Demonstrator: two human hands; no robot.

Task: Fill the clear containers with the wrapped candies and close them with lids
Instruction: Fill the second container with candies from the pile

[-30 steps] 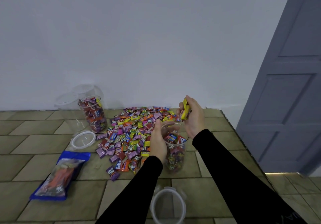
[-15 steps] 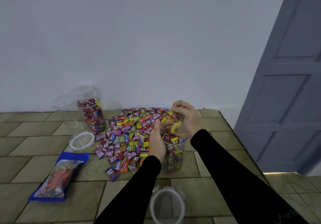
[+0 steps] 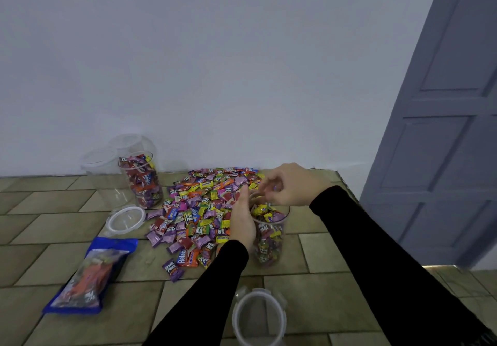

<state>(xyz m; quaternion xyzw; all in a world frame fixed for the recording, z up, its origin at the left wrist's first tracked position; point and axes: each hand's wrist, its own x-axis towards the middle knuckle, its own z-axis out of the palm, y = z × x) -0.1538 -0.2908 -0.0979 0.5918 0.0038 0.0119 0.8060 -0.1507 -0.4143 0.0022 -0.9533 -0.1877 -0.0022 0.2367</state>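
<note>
A clear container (image 3: 271, 241), nearly full of wrapped candies, stands right of the big candy pile (image 3: 199, 206) on the tiled surface. My left hand (image 3: 242, 222) grips the container's left side near the rim. My right hand (image 3: 293, 184) hovers just above the rim and the pile's right edge, fingers loosely curled and blurred, with no candy seen in them. A yellow candy lies on top inside the container. One clear lid (image 3: 236, 316) lies near me, another lid (image 3: 126, 218) left of the pile.
A second container (image 3: 142, 181) full of candies stands at the back left, with two empty clear containers (image 3: 102, 168) behind it by the wall. A blue candy bag (image 3: 88, 275) lies at the front left. The surface ends at the right, beside a grey door (image 3: 443, 130).
My right hand came down from above with a yellow candy, let it fall into the container, and now sits lower and further left. My left hand kept its hold.
</note>
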